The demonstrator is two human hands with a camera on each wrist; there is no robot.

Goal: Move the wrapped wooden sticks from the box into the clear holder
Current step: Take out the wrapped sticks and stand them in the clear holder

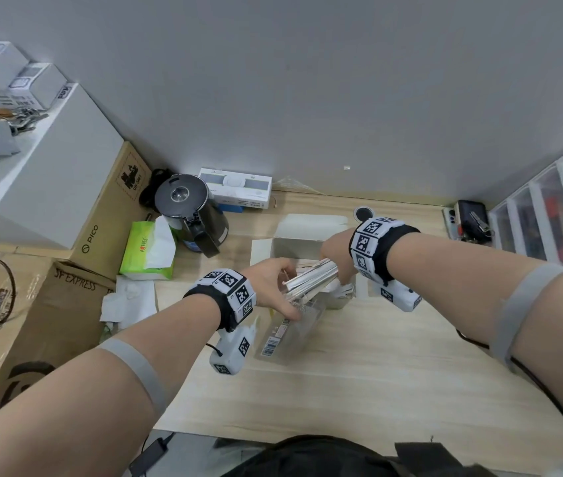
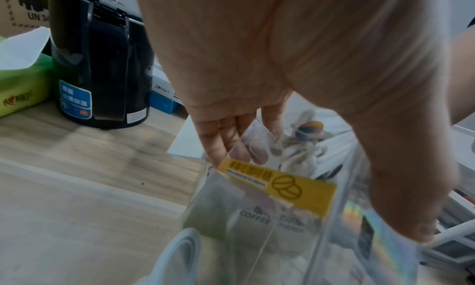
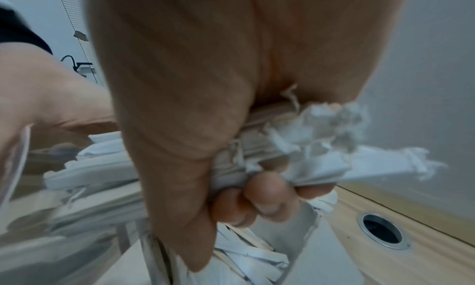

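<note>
My right hand (image 1: 337, 259) grips a thick bundle of paper-wrapped wooden sticks (image 1: 311, 278), lifted just above the open white box (image 1: 294, 244). In the right wrist view my fingers (image 3: 267, 196) curl under the bundle (image 3: 308, 147), and more wrapped sticks (image 3: 252, 255) lie in the box below. The bundle's near end points toward the mouth of the clear holder (image 1: 294, 335), which is tilted on the desk. My left hand (image 1: 273, 294) holds that holder between fingers and thumb. The left wrist view shows its yellow label (image 2: 277, 185) under my fingers (image 2: 218, 139).
A black kettle (image 1: 190, 211) and a green tissue pack (image 1: 147, 249) stand left of the box. Cardboard boxes (image 1: 32, 321) line the left edge, and a drawer unit (image 1: 548, 228) fills the right. A round cable hole (image 3: 383, 231) sits behind the box.
</note>
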